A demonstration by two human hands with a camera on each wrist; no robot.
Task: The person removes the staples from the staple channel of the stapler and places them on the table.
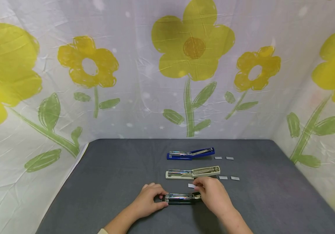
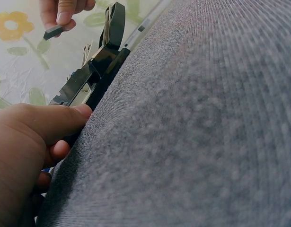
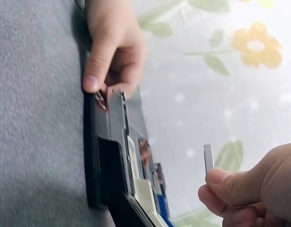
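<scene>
A black stapler (image 1: 180,199) lies opened out on the grey table, its metal magazine exposed. At its left end, my left hand (image 1: 150,200) grips the base between thumb and fingers. My right hand (image 1: 214,195) pinches a small strip of staples (image 3: 208,157) between thumb and forefinger. In the head view that strip shows just above the stapler, and the right wrist view has it raised to the side of the stapler. The same hand hides the stapler's right end in the head view; the left wrist view shows the top arm (image 2: 113,28) swung up.
Behind lie an opened cream stapler (image 1: 179,175) and, farther back, an opened blue stapler (image 1: 179,157). Two staple strips (image 1: 223,177) sit right of the cream one, two more strips (image 1: 218,158) right of the blue. A flower-printed curtain (image 1: 138,107) encloses the table's back and sides.
</scene>
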